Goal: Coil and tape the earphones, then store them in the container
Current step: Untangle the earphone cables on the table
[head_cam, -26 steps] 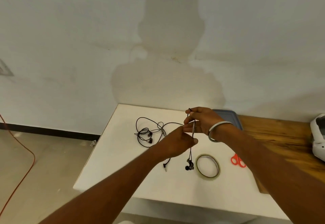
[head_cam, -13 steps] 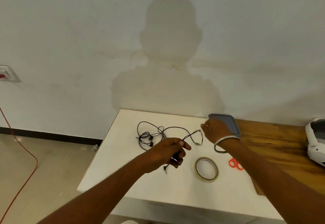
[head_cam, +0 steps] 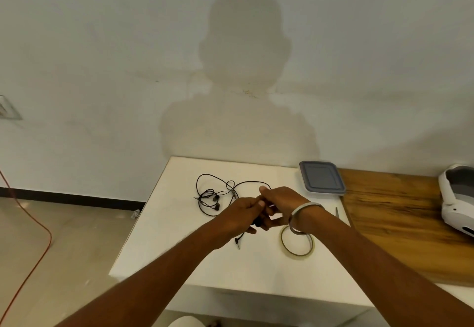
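White surface at center: both hands, left hand and right hand, pinch the thin, floppy earphones cord.

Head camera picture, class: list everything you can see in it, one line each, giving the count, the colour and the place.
Earphones: one set, black, bunched between both hands, plug hanging below.
Second earphones: one set, black, tangled loose at the white table's far left.
Tape roll: one, clear yellowish, flat on the table under the right wrist.
Container: one, grey lid on, at the table's far right edge.
White table: one, against the wall.
Wooden top: one, brown, to the right.
White device: one, on the wooden top, cut off by the frame.
Orange cable: one, on the floor at left.
Bangle: one, silver, on the right wrist.
Left hand: grips the earphones.
Right hand: grips them too.
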`<state>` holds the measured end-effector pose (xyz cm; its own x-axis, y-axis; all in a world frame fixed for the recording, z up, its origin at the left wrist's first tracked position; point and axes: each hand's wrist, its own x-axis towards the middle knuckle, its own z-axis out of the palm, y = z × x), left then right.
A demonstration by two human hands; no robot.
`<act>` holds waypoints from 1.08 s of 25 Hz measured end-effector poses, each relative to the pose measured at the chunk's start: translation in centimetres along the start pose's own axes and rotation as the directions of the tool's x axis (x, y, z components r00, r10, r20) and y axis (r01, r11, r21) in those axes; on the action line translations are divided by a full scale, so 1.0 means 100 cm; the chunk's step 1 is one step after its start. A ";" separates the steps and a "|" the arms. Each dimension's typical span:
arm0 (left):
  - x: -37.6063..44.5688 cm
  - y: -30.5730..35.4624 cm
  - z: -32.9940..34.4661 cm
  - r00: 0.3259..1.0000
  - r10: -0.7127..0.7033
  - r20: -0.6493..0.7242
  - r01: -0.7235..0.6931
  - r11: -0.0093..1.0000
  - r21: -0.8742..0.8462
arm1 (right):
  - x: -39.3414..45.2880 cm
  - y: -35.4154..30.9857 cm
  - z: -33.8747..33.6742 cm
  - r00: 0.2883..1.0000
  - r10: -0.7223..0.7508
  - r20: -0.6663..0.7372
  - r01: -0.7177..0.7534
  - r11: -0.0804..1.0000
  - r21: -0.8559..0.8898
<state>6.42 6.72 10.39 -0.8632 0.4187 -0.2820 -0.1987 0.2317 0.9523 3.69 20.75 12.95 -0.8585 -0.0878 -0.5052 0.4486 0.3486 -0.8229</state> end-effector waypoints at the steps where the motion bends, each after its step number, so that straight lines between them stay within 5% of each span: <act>1: 0.001 -0.002 -0.001 1.000 -0.011 -0.003 0.011 0.999 0.038 | 0.001 0.001 0.001 0.999 -0.038 -0.002 0.038 0.999 0.010; 4: 0.000 -0.005 -0.004 0.999 -0.039 0.024 0.038 0.999 0.035 | 0.005 0.003 0.000 0.995 -0.101 -0.005 0.101 0.993 0.058; 7: -0.006 -0.002 -0.005 0.994 -0.053 0.097 0.071 0.977 -0.202 | 0.008 0.008 -0.002 0.977 -0.185 -0.110 0.136 0.925 -0.354; 9: -0.008 0.000 -0.005 0.995 -0.033 0.097 0.064 0.941 -0.332 | 0.015 0.015 -0.007 0.898 -0.384 -0.216 0.208 0.802 -0.560; 12: -0.007 0.006 -0.007 0.999 -0.004 0.052 0.028 0.882 -0.471 | 0.015 0.021 -0.013 0.851 -0.524 0.031 0.451 0.700 -0.554; 16: -0.007 0.017 -0.014 0.998 0.056 0.020 -0.033 0.789 -0.613 | 0.014 0.029 -0.006 0.848 -0.490 0.200 0.513 0.670 -0.536; 21: -0.008 0.028 -0.027 0.997 0.079 -0.021 -0.073 0.737 -0.672 | 0.011 0.029 0.002 0.880 -0.387 0.275 0.460 0.839 -0.290; 27: -0.003 0.037 -0.043 0.960 0.156 -0.232 -0.276 0.660 -0.699 | 0.012 0.039 0.005 0.886 -0.310 0.345 0.449 0.758 -0.473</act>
<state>3.95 3.68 14.50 -0.9675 0.2342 -0.0954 -0.2173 -0.5763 0.7879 4.54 21.59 8.98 -0.8141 -0.5075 -0.2823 -0.1630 0.6663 -0.7277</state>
